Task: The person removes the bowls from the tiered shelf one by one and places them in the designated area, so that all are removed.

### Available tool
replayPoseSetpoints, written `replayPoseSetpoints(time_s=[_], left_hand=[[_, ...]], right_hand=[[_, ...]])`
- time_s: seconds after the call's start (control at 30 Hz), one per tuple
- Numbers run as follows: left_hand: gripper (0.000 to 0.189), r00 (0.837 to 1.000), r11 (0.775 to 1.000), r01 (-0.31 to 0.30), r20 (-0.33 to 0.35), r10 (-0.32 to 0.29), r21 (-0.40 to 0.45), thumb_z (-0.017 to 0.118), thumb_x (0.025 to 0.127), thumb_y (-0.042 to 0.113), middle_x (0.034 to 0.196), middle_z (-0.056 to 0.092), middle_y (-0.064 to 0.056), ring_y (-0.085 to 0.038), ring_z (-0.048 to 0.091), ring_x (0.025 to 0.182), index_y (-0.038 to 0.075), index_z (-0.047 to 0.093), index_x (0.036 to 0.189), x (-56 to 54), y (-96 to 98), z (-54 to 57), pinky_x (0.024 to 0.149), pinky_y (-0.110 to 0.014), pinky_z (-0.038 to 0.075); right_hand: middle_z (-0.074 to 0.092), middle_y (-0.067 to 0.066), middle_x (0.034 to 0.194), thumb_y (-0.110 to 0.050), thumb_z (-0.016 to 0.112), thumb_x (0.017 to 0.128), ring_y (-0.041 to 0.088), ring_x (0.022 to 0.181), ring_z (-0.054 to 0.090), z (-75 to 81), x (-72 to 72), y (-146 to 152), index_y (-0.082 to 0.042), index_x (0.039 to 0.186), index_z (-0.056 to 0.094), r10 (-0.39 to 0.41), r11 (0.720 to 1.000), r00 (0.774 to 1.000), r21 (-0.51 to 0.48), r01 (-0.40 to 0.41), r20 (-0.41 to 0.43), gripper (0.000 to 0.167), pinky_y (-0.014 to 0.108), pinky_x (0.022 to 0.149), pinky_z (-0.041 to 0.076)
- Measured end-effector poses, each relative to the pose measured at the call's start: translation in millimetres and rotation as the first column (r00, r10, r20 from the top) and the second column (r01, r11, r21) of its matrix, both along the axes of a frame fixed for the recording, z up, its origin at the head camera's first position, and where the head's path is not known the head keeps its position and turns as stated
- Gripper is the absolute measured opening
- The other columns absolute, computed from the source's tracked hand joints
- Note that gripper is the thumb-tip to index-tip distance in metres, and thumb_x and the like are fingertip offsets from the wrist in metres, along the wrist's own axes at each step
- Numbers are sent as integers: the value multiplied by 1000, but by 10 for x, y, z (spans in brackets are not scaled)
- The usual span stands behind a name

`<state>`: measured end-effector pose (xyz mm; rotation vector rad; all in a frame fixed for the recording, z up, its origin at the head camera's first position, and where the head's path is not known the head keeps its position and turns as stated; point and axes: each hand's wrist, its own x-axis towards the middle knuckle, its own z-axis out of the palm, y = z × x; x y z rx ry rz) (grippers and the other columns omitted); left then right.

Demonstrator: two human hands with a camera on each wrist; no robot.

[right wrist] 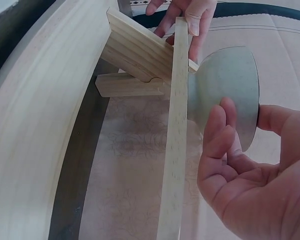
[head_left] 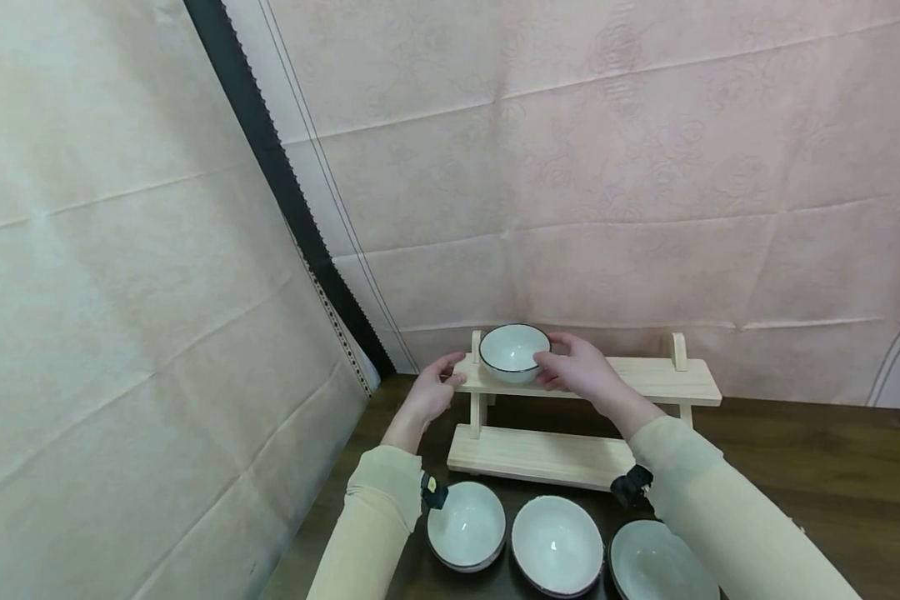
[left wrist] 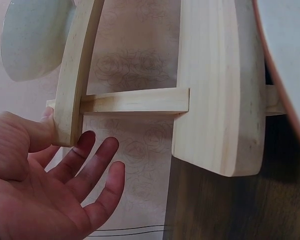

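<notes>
A two-tier wooden rack [head_left: 540, 457] stands on the dark table at the wall. On the left end of its upper board sits a white bowl [head_left: 513, 346] with a dark rim, upright. My right hand [head_left: 583, 369] holds this bowl from the right; in the right wrist view the thumb is at the rim and the fingers bend against the bowl's side [right wrist: 222, 82]. With the thumb and a finger, my left hand [left wrist: 50, 185] grips the left end of the upper board [left wrist: 72, 90]. Its other fingers spread loosely below.
Three white bowls line the table in front of the rack: a left one [head_left: 467, 525], a middle one [head_left: 557, 546] and a right one [head_left: 660, 558], partly covered by the right sleeve. Behind the rack hangs a pale patterned cloth [head_left: 645, 167]; another cloth [head_left: 135, 333] hangs at left.
</notes>
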<state>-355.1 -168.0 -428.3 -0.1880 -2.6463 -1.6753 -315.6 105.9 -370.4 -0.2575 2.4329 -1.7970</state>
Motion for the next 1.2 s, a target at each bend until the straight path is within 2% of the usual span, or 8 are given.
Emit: replayPoseSetpoints(time_s=[0.23,0.73,0.93,1.2], left_hand=[[44,1000,1000,-15,2,15,-27,61,110,18,128,57,-10,-28,57,110,19,59,154,-12,3,-3,80,-40,54],[44,1000,1000,-5,-10,5,-31,61,110,19,126,57,-10,-27,57,103,17,59,154,8,0,7,75,-33,50],[45,1000,999,-5,-10,5,-38,62,110,19,127,58,-10,-29,58,105,17,59,154,2,2,8,79,-37,52],[44,999,998,-14,-42,12,-65,63,109,19,128,61,-10,-30,56,117,17,60,153,-24,-10,-8,100,-49,49]], right_hand=[[78,17,101,-27,61,109,24,91,76,-6,6,8,6,162,30,5,1000,1000,21,-5,-10,71,37,86,60],[76,17,96,-19,57,107,21,86,73,-23,-16,-8,7,162,31,-15,999,1000,-35,15,6,67,29,76,59],[75,16,92,-13,55,104,19,81,72,-42,12,-25,8,162,31,-56,996,998,-69,57,16,66,27,73,59],[73,17,95,-8,53,103,17,77,71,-71,80,-42,9,162,31,-97,985,995,-138,99,23,65,26,72,61]])
